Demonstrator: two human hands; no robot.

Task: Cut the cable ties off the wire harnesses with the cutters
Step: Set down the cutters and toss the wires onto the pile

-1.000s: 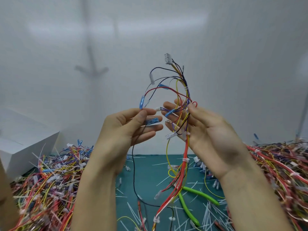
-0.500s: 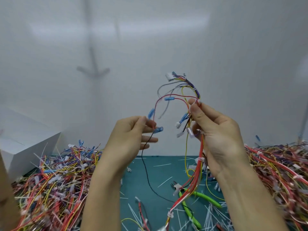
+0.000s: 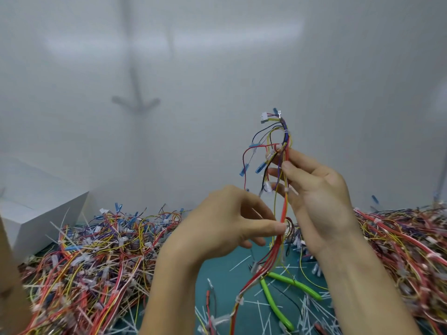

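Note:
I hold one wire harness (image 3: 281, 209) upright above the green mat. It is a bundle of red, yellow, purple and black wires with blue terminals and a white connector at the top. My right hand (image 3: 314, 199) grips the bundle near its upper part, thumb against the wires. Lower down, my left hand (image 3: 232, 221) pinches the red wires between thumb and fingers. A white cable tie (image 3: 239, 299) wraps the harness near its hanging lower end. The cutters (image 3: 278, 303), with bright green handles, lie on the mat below my hands, untouched.
A big heap of tangled harnesses (image 3: 96, 257) covers the left side, another heap (image 3: 406, 243) the right. Cut white tie ends (image 3: 261, 308) litter the green mat (image 3: 227, 269). A white box (image 3: 41, 213) stands at the far left. A white wall rises behind.
My left hand let go of the blue terminal, dropped lower and took hold of the red wires. The right hand shifted right and raised the harness higher.

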